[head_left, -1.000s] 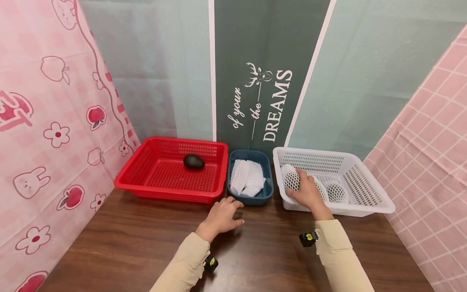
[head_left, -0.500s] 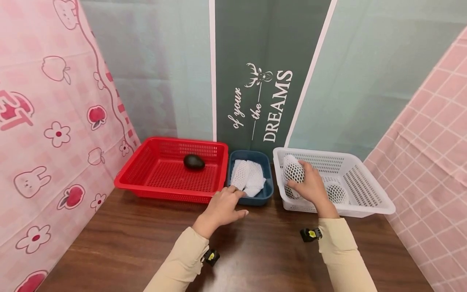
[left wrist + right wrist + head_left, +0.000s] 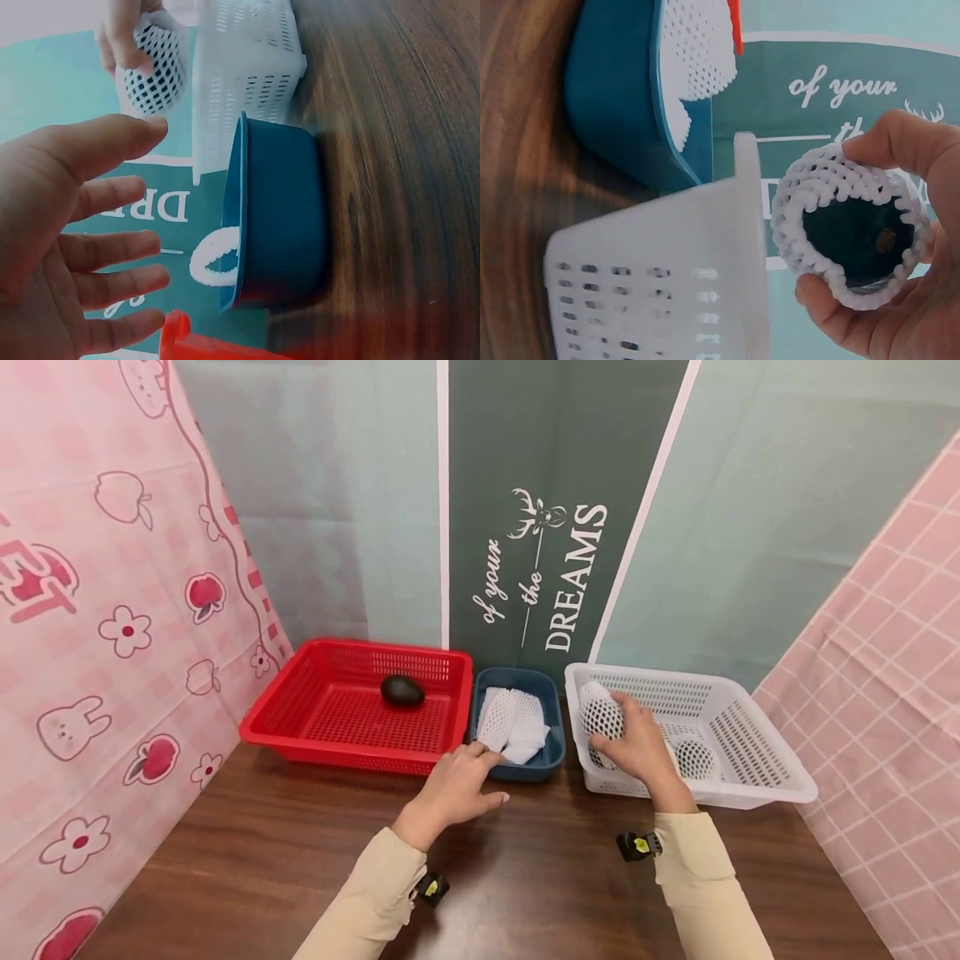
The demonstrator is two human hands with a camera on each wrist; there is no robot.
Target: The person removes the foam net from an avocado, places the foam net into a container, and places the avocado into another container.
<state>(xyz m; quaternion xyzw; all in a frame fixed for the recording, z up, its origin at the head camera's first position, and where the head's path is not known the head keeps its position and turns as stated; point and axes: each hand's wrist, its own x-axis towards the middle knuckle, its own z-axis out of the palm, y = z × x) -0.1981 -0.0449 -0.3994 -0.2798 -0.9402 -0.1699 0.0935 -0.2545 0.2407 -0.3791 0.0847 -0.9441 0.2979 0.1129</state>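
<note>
My right hand [image 3: 643, 750] grips an avocado in a white foam net sleeve [image 3: 602, 717], raised at the left end of the white basket [image 3: 761, 739]. In the right wrist view, the sleeve's open end shows the dark avocado [image 3: 847, 232] with its brown stem spot. My left hand [image 3: 454, 783] holds nothing; its fingers are spread in the left wrist view, near the front rim of the blue bin [image 3: 557, 743]. Inside that bin lie crumpled white foam nets [image 3: 517, 727]. Another netted fruit [image 3: 696, 760] lies in the white basket, partly behind my right hand and wrist.
On the left stands a red perforated basket [image 3: 337, 753] with one bare dark avocado [image 3: 402, 691] in it. The three containers stand in a row on a brown wooden table [image 3: 555, 877], against a green printed cloth [image 3: 360, 527]. Pink cloths hang at both sides.
My right hand has lifted the netted avocado slightly and shifted a little to the right. My left hand has moved slightly forward and right, toward the blue bin's front rim.
</note>
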